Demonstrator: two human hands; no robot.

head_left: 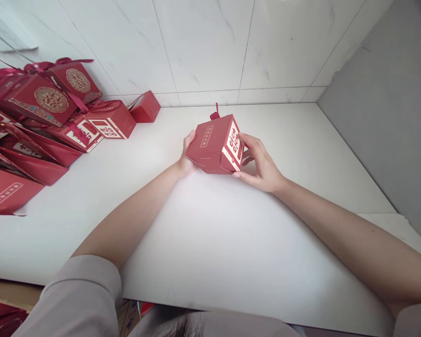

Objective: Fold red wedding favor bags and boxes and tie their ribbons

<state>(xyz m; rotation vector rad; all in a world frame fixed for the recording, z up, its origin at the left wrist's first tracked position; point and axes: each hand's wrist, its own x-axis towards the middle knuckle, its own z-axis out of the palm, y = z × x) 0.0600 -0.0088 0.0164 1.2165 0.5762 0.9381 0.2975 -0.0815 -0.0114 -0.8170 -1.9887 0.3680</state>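
A small red gift box with a white and gold patterned side and a red ribbon at its top is held just above the white table, tilted. My left hand grips its left side, thumb on the upper edge. My right hand holds the right, patterned side, with fingers curled around the box's lower edge. Both hands are closed on the box.
A heap of similar red boxes and flat unfolded red cartons fills the left of the table. One small red box sits by the tiled wall. A grey wall borders the right side.
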